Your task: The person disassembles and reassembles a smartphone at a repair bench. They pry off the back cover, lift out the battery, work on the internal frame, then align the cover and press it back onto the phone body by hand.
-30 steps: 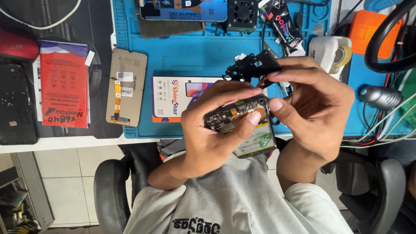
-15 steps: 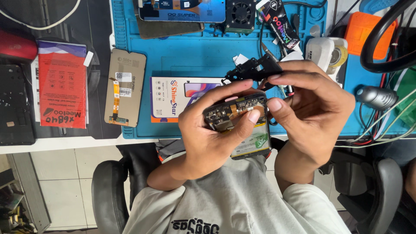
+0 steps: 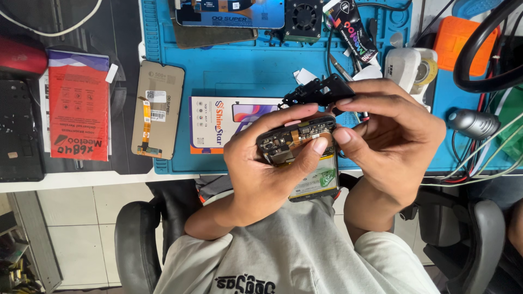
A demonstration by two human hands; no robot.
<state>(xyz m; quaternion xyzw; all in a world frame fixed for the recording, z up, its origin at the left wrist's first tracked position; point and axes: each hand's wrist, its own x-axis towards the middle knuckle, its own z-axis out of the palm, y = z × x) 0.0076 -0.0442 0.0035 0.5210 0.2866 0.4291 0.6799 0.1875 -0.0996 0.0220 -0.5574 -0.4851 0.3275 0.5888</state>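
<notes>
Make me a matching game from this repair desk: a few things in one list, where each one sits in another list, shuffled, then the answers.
Things:
1. opened phone
2. black plastic cover
3. spare screen
4. red packet

Places:
A. on the dark mat, far left
B. between both hands, the left hand and the right hand
C. lying at the left edge of the blue mat
D. in the right hand's fingertips, above the phone

Pairs: 1-B, 2-D, 3-C, 4-A
</notes>
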